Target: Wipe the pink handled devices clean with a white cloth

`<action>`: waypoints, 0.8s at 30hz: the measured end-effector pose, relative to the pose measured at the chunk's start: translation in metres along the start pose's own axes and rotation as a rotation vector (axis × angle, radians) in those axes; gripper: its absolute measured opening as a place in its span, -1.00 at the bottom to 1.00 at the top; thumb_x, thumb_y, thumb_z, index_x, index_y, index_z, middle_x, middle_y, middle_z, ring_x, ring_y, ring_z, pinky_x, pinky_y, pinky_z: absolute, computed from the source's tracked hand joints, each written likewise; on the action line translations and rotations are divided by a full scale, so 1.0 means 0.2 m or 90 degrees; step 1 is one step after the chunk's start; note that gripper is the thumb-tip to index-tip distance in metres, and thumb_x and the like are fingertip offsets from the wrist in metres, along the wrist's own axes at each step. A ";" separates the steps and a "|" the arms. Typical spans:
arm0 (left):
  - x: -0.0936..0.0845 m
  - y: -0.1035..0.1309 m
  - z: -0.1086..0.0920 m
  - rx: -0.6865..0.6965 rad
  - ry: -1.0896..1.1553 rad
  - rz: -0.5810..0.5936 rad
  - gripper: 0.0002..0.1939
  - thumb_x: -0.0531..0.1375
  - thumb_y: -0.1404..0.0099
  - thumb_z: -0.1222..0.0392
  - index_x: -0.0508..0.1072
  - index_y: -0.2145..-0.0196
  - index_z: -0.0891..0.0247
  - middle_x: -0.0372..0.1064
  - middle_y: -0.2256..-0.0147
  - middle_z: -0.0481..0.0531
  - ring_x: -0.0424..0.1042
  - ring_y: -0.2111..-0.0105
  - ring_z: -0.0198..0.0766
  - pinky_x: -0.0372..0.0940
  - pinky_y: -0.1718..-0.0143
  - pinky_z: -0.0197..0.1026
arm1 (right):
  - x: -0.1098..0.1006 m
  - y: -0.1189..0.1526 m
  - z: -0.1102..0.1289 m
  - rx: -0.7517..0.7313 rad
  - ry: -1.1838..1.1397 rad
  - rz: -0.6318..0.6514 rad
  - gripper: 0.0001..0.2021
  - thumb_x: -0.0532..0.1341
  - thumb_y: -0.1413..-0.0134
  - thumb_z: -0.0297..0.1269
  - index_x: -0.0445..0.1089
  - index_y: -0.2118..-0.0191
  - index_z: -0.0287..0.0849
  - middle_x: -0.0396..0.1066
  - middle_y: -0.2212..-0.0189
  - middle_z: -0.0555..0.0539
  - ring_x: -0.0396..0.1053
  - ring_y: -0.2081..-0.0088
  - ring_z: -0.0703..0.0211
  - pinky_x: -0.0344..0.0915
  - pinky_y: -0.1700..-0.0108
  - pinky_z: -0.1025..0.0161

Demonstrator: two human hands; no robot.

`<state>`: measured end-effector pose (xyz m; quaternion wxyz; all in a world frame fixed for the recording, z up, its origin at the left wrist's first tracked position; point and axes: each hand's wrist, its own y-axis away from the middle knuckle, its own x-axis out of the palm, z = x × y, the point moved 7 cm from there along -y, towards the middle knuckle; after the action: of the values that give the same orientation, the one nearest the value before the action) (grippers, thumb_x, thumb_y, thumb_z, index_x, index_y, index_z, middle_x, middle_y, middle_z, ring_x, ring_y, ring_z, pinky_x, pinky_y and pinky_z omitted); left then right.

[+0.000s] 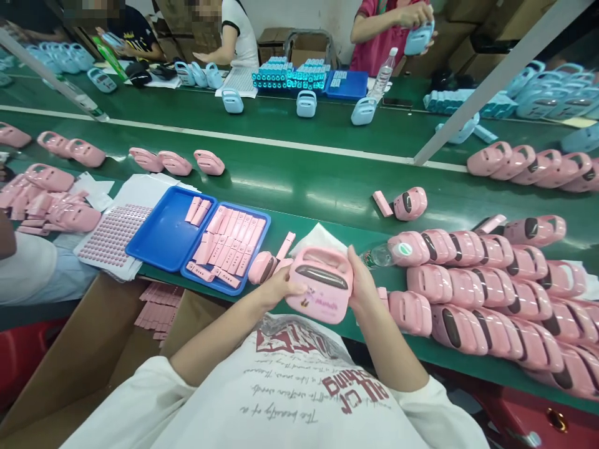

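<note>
One cardboard box [60, 368]: near left, below the counter's edge, with pink strips [159, 305] stacked inside.
Pink case [322, 299]: near centre, above the counter [362, 237], its handle on the far side, dark window and printed picture facing up.
Left hand [279, 288]: closed on the case's left edge, thumb on the front face.
Right hand [362, 280]: wrapped along the right edge of the same case.
Loose case [262, 268]: just left of the held one, with a single strip [285, 245] beside it.
Blue trays: side by side on the left; the right tray [256, 252] carries many strips, the left tray [159, 227] a few at its far right.
Rows of cases [463, 284]: on the right, packed close together on the counter.
Bottle [380, 257]: clear, on its side, between the right hand and those rows.
Dotted sheet [116, 231]: left of the trays, covered with small pink pieces.
Glossy green strip [290, 187]: beyond the trays, bearing spaced pink cases [174, 163].
White rail [281, 143]: crossing the scene farther off.
Blue cases [306, 104]: three spaced out past the rail, near turquoise stacks [290, 73].
Co-worker in red [369, 25]: far right of centre, gripping a blue case [418, 38].
</note>
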<state>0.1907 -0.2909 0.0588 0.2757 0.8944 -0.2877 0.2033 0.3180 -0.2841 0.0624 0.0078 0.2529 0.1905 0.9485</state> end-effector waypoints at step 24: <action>-1.47 0.45 -0.14 -0.262 -0.707 -0.872 -0.53 0.11 -0.20 0.29 0.24 -0.04 0.59 0.16 -0.02 0.54 0.14 -0.10 0.30 0.10 -0.05 0.21 | -0.53 -1.22 0.24 -0.127 0.638 -0.448 -0.65 0.22 0.17 -0.13 0.40 0.33 -0.35 0.41 0.36 -0.21 0.34 0.34 0.13 0.27 0.23 0.20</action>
<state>-0.0918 -0.2170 -0.0392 0.3121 0.7721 0.1852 -0.5217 0.4126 -0.0522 -0.0394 0.2530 -0.3034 0.1530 0.9058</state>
